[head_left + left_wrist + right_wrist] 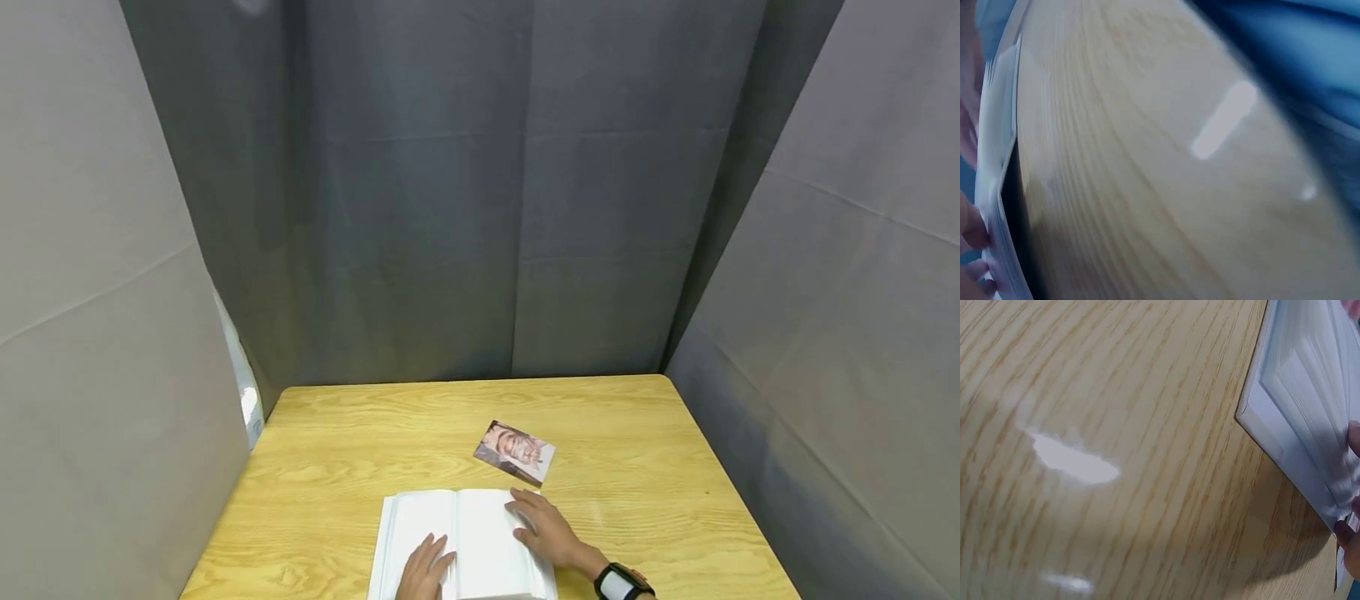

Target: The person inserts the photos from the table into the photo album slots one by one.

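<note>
An open book (491, 546) with blank white pages lies near the front edge of the table. My left hand (425, 571) rests on its left page, fingers pointing up the page. At the upper right edge of the right page is my right hand (550, 532), fingers spread over the page edge. In the right wrist view the book's page stack (1310, 381) fans out above its cover, with fingers (1347, 532) at the corner. Just beyond the book lies a photo card (515, 451) showing a face. The left wrist view catches fingertips (974, 228) against the pages.
The wooden table (337, 467) has a light grain and shiny reflections. A dark grey curtain (420, 208) hangs behind it, with pale cloth panels (97, 333) on both sides. A watch with a white face (617, 585) is on the right wrist.
</note>
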Demonstrator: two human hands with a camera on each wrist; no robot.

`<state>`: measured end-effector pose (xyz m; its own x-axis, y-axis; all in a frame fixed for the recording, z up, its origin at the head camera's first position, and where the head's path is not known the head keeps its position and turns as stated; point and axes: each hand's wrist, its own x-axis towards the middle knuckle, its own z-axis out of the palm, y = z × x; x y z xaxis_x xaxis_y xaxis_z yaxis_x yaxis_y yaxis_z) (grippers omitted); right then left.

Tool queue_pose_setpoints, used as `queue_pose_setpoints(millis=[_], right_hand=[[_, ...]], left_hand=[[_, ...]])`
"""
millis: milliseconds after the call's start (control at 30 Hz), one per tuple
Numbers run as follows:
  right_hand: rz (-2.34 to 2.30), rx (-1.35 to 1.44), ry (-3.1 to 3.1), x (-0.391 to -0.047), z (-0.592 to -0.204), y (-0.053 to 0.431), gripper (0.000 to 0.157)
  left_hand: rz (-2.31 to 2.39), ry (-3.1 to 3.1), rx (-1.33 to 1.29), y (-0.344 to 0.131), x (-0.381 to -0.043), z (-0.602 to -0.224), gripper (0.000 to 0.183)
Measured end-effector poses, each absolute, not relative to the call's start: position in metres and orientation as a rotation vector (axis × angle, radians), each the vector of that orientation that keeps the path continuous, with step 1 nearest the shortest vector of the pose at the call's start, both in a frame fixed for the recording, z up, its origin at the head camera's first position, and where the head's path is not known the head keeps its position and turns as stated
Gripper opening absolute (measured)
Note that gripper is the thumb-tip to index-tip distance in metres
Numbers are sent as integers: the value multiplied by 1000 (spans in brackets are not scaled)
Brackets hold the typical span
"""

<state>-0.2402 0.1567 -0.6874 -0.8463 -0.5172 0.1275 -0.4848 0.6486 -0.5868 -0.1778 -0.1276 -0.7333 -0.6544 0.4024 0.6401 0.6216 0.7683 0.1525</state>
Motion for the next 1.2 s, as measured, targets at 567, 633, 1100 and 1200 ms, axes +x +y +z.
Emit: queue_pose_setpoints(millis=[567, 633, 1100, 1200], right_hand=[[-1353, -724, 2877, -270, -685, 149, 34], [-1359, -611, 2993, -283, -686, 151, 33], [-876, -200, 3027, -327, -695, 163, 75], [-854, -225, 3033, -330, -698, 164, 78]], left_hand=[[-240, -2469, -835, -88, -173, -737, 53], [-251, -2488, -840, -89, -173, -735, 54], [-136, -2322, -841, -78, -175, -737, 50], [-147, -2290, -837, -78, -175, -739, 48]])
